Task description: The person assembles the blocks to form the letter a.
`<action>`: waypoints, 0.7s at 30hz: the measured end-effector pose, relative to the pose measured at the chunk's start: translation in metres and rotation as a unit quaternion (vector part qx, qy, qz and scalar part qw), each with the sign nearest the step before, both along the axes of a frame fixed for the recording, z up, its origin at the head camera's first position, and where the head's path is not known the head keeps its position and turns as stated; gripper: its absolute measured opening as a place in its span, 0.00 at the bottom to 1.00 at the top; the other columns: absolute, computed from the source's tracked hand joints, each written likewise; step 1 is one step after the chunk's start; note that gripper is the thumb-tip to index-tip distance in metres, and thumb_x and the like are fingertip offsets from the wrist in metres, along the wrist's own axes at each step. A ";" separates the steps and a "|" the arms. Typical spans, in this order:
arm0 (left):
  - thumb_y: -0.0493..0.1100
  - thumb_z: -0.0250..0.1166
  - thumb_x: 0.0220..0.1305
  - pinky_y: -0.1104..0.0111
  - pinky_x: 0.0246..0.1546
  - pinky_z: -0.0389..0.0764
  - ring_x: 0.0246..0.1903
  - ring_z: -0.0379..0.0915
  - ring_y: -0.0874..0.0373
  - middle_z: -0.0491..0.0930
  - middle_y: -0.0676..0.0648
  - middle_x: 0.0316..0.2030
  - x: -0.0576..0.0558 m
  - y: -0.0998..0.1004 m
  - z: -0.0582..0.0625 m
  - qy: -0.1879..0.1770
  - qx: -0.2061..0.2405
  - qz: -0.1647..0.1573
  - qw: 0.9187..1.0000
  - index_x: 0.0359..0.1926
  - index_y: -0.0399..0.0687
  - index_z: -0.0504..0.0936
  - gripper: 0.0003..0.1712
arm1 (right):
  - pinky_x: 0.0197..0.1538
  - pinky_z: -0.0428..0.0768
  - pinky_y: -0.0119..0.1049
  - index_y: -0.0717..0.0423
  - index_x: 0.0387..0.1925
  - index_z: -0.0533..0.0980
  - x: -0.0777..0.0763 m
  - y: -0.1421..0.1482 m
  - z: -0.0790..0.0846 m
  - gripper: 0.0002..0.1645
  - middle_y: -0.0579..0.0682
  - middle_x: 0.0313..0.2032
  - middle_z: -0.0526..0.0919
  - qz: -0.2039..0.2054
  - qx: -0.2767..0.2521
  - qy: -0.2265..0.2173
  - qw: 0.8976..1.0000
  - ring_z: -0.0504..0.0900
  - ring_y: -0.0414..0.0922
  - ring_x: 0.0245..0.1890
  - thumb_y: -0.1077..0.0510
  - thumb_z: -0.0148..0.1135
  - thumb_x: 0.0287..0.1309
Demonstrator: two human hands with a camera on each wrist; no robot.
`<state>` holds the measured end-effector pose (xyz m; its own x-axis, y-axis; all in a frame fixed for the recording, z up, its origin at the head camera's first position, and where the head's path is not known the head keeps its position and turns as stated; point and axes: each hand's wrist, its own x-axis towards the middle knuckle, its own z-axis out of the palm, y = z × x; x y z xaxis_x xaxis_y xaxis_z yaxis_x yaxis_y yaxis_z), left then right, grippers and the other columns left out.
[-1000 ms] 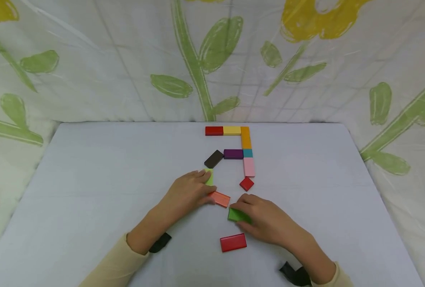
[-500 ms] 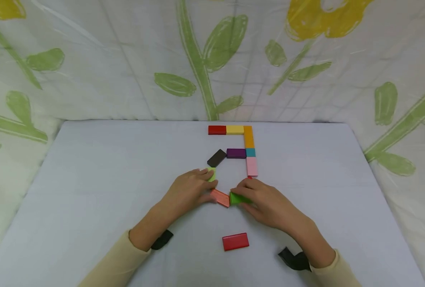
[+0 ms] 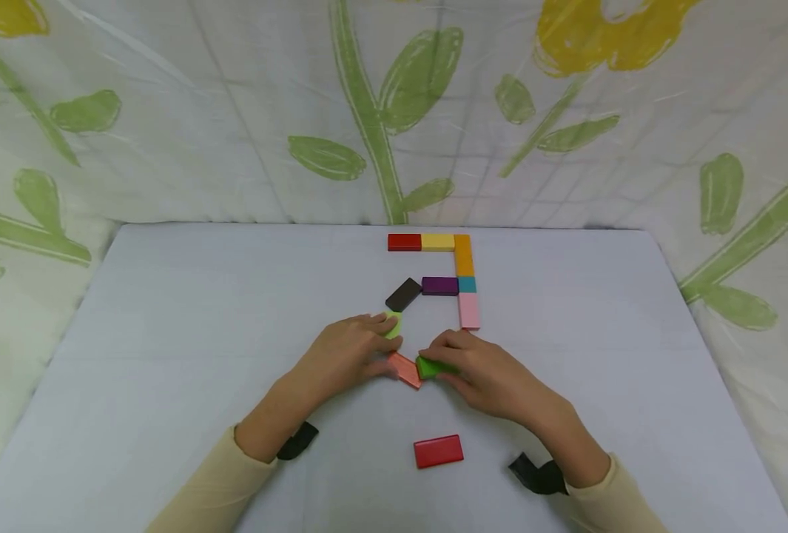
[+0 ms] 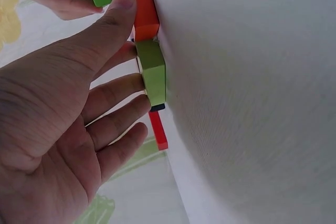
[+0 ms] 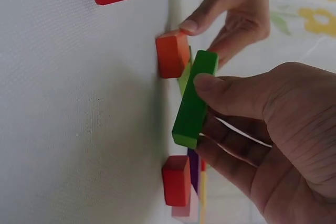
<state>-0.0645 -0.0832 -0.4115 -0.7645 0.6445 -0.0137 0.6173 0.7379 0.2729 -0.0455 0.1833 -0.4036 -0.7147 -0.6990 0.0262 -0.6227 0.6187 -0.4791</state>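
My right hand pinches a green block between thumb and fingers. In the right wrist view the block is tilted, above the table, and in the head view its left end overlaps the end of an orange-pink block. My left hand rests its fingertips along a light green block, while its thumb touches the orange-pink block, which meets the light green one end to end. A small red block stands below the green one in the right wrist view; in the head view the right hand mostly hides it.
Beyond the hands, a joined line of blocks runs through dark brown, purple, teal, pink, orange, yellow and red. Another red block lies nearer me. A flowered sheet hangs behind the table.
My right hand has carried the green block away from me and slightly left, up to the orange-pink block's end, now covering the small red block. My left hand has kept its place.
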 end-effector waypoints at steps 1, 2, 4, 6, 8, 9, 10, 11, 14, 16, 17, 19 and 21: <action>0.61 0.76 0.61 0.54 0.66 0.83 0.70 0.78 0.49 0.82 0.45 0.67 0.000 0.000 0.000 -0.002 0.001 0.001 1.000 0.58 0.56 0.90 0.28 | 0.56 0.89 0.38 0.51 0.58 0.85 0.000 0.001 -0.001 0.21 0.44 0.51 0.85 0.000 0.001 0.004 1.000 0.84 0.40 0.52 0.61 0.74 0.64; 0.61 0.76 0.61 0.54 0.66 0.83 0.70 0.78 0.49 0.82 0.45 0.67 -0.001 0.000 0.000 -0.006 0.002 0.003 1.000 0.58 0.56 0.90 0.28 | 0.56 0.89 0.38 0.51 0.58 0.85 0.000 0.001 -0.002 0.20 0.44 0.51 0.85 0.001 0.000 0.007 1.000 0.84 0.40 0.52 0.61 0.74 0.65; 0.60 0.77 0.61 0.54 0.66 0.83 0.70 0.77 0.49 0.82 0.46 0.67 -0.001 0.000 0.001 -0.015 0.004 0.008 1.000 0.59 0.56 0.90 0.28 | 0.56 0.89 0.38 0.51 0.58 0.85 0.000 0.002 -0.003 0.20 0.44 0.51 0.85 0.002 0.000 0.010 1.000 0.85 0.40 0.52 0.61 0.73 0.65; 0.60 0.77 0.61 0.54 0.65 0.84 0.71 0.77 0.50 0.82 0.46 0.67 -0.001 0.000 0.002 -0.019 0.005 0.010 1.000 0.59 0.56 0.90 0.28 | 0.56 0.89 0.38 0.51 0.58 0.85 -0.001 0.003 -0.004 0.20 0.44 0.51 0.85 0.002 -0.001 0.011 1.000 0.85 0.40 0.51 0.62 0.73 0.65; 0.60 0.77 0.60 0.54 0.65 0.84 0.71 0.77 0.50 0.82 0.46 0.67 -0.001 -0.001 0.003 -0.024 0.008 0.015 1.000 0.59 0.56 0.90 0.28 | 0.55 0.89 0.37 0.51 0.58 0.85 -0.001 0.003 -0.005 0.20 0.44 0.51 0.85 0.003 -0.001 0.012 1.000 0.85 0.40 0.51 0.62 0.73 0.65; 0.60 0.77 0.60 0.54 0.65 0.84 0.71 0.77 0.50 0.82 0.46 0.67 -0.001 -0.001 0.003 -0.028 0.010 0.017 0.999 0.59 0.56 0.90 0.28 | 0.55 0.89 0.37 0.51 0.58 0.85 -0.001 0.004 -0.006 0.20 0.44 0.51 0.85 0.003 0.000 0.014 1.000 0.85 0.40 0.51 0.62 0.73 0.65; 0.60 0.77 0.60 0.53 0.66 0.83 0.71 0.77 0.50 0.82 0.46 0.67 -0.001 -0.002 0.003 -0.028 0.011 0.016 0.999 0.59 0.56 0.90 0.28 | 0.55 0.89 0.37 0.51 0.57 0.85 -0.001 0.004 -0.006 0.20 0.44 0.51 0.85 0.004 0.001 0.019 1.000 0.85 0.40 0.51 0.63 0.73 0.64; 0.60 0.77 0.60 0.53 0.66 0.83 0.71 0.77 0.50 0.82 0.46 0.68 -0.001 -0.002 0.003 -0.029 0.012 0.016 0.999 0.59 0.56 0.90 0.28 | 0.54 0.89 0.37 0.52 0.57 0.85 -0.001 0.004 -0.007 0.20 0.44 0.51 0.85 0.004 0.002 0.024 1.000 0.85 0.40 0.51 0.63 0.73 0.64; 0.61 0.77 0.61 0.53 0.66 0.83 0.71 0.76 0.51 0.81 0.47 0.68 -0.001 -0.003 0.002 -0.033 0.013 0.016 0.999 0.59 0.57 0.90 0.28 | 0.54 0.89 0.38 0.52 0.56 0.86 -0.001 0.004 -0.009 0.20 0.45 0.50 0.85 0.005 0.005 0.038 0.999 0.85 0.41 0.51 0.64 0.74 0.62; 0.61 0.76 0.61 0.53 0.66 0.83 0.71 0.76 0.52 0.81 0.47 0.68 -0.002 -0.003 0.001 -0.034 0.013 0.015 0.999 0.59 0.57 0.90 0.28 | 0.54 0.89 0.38 0.52 0.56 0.86 -0.001 0.005 -0.009 0.20 0.46 0.50 0.86 0.005 0.007 0.044 0.999 0.85 0.42 0.51 0.65 0.74 0.62; 0.61 0.76 0.61 0.53 0.66 0.83 0.71 0.76 0.52 0.81 0.47 0.68 -0.002 -0.003 0.001 -0.034 0.014 0.014 0.999 0.59 0.57 0.90 0.28 | 0.54 0.89 0.38 0.52 0.56 0.86 -0.001 0.005 -0.009 0.20 0.46 0.50 0.86 0.004 0.008 0.043 0.999 0.85 0.42 0.51 0.64 0.75 0.62; 0.61 0.77 0.61 0.54 0.66 0.83 0.71 0.76 0.52 0.81 0.47 0.68 -0.003 -0.003 0.002 -0.035 0.016 0.013 0.999 0.59 0.57 0.90 0.28 | 0.54 0.89 0.38 0.52 0.56 0.86 0.000 0.005 -0.010 0.20 0.46 0.50 0.86 0.004 0.010 0.042 0.999 0.85 0.42 0.52 0.64 0.75 0.62; 0.60 0.77 0.61 0.54 0.66 0.83 0.71 0.76 0.52 0.81 0.47 0.68 -0.004 -0.003 0.002 -0.037 0.016 0.013 0.999 0.59 0.56 0.90 0.28 | 0.54 0.89 0.38 0.52 0.56 0.86 0.000 0.006 -0.010 0.20 0.46 0.50 0.86 0.002 0.011 0.039 0.999 0.85 0.43 0.52 0.64 0.75 0.62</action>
<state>-0.0681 -0.0863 -0.4092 -0.7782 0.6261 -0.0502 0.5759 0.7431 0.3409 -0.0456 0.1889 -0.4135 -0.7079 -0.7031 0.0669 -0.6607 0.6257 -0.4147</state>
